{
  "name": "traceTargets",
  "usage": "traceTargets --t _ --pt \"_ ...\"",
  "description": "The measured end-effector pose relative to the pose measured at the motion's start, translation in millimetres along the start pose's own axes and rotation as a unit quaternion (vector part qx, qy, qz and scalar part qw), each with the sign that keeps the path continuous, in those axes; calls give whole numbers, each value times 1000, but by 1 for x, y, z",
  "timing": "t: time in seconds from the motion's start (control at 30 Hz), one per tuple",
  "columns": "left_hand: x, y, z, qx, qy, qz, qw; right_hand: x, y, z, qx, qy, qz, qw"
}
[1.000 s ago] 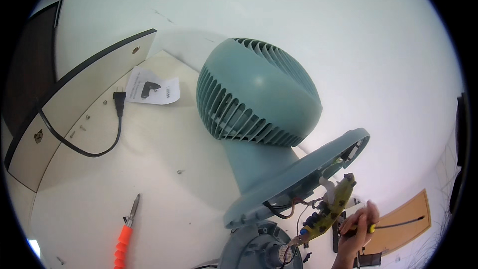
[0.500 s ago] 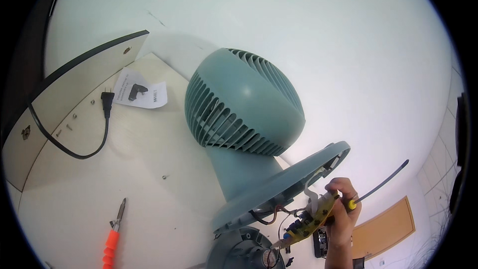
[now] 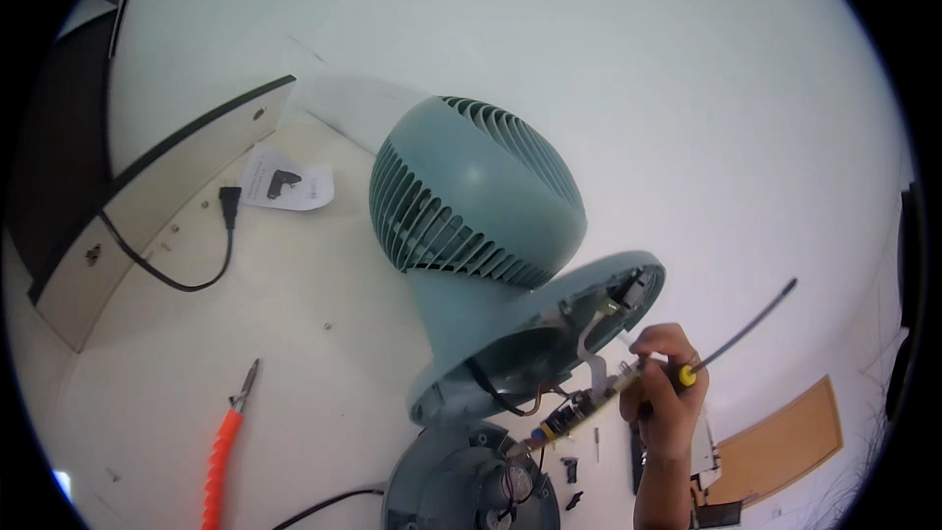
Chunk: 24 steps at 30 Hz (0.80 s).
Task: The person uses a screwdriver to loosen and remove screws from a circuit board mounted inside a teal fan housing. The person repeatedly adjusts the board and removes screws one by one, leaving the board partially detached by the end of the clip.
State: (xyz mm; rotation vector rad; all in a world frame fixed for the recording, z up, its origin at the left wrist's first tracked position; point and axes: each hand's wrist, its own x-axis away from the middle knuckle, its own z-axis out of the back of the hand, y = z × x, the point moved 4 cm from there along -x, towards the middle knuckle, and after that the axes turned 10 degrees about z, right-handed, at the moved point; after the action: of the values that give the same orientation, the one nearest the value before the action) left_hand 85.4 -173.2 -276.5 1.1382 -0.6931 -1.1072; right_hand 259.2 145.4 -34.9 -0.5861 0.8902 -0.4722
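At the lower right, my right hand (image 3: 669, 407) pinches one end of a circuit board (image 3: 599, 404) between thumb and fingers. The same hand also holds a screwdriver (image 3: 748, 325); its yellow collar and long dark shaft stick out to the upper right. A white ribbon cable (image 3: 592, 358) and several wires run from the board into the opened base of a grey-green fan (image 3: 481, 186). Below the board lies a round base cover (image 3: 417, 476) with a motor-like part (image 3: 505, 491) on it, close to the board's lower end. My left hand is out of view.
An orange-handled tool (image 3: 224, 451) with a pointed metal tip lies at the left. Farther back are a black plug (image 3: 230, 204), a printed sheet (image 3: 306, 186), loose screws (image 3: 328, 326) and an upright panel (image 3: 186, 177). Small black parts (image 3: 571, 471) lie beside the cover.
The fan's base has tipped so that more of its inside shows. The board has turned more edge-on, moving slightly up and left with my right hand. More of the round cover is visible.
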Motion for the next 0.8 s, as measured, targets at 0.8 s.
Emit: traceTargets --t 0.8 --pt "-96 293 38 -217 204 -354 886 60 -104 97 75 116 18 990"
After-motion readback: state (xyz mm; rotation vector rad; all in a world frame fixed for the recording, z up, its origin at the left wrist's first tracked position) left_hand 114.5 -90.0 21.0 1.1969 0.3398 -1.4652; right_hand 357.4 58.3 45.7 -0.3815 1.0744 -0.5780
